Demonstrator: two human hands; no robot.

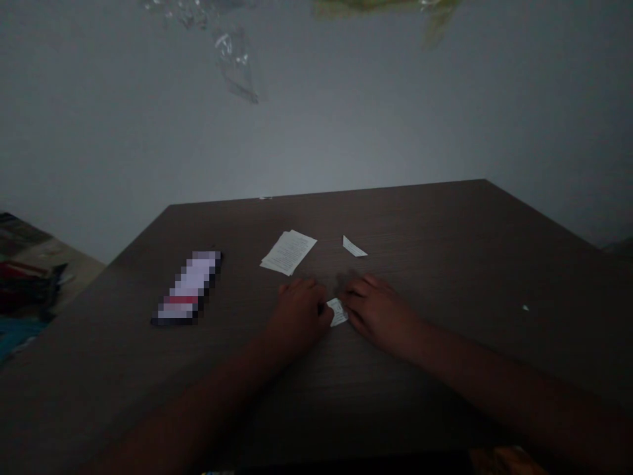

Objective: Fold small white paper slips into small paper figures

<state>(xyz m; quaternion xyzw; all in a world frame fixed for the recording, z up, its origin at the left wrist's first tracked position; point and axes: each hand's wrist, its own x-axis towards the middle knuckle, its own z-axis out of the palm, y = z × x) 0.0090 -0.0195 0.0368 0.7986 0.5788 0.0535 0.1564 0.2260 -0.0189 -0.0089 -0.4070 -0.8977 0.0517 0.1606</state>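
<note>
A small piece of printed paper [338, 313] lies on the table between my two hands, its sides partly hidden under my fingers. My left hand [301, 316] is closed at its left edge, fingers curled and thumb against the paper. From the other side my right hand [380, 313] holds the right edge, with its bent fingers close together. Just beyond the hands lies a stack of printed paper sheets [289, 253], slightly fanned. To the right of that stack is a narrow folded printed paper [354, 247] with slanted ends.
A phone [188, 288] with a lit, pixelated screen rests on the left of the dark wooden table [445, 231]. One tiny white scrap [525, 307] is on the right. Behind the table stands a pale wall [346, 119]. Various items [24, 290] are on the left, beyond the table.
</note>
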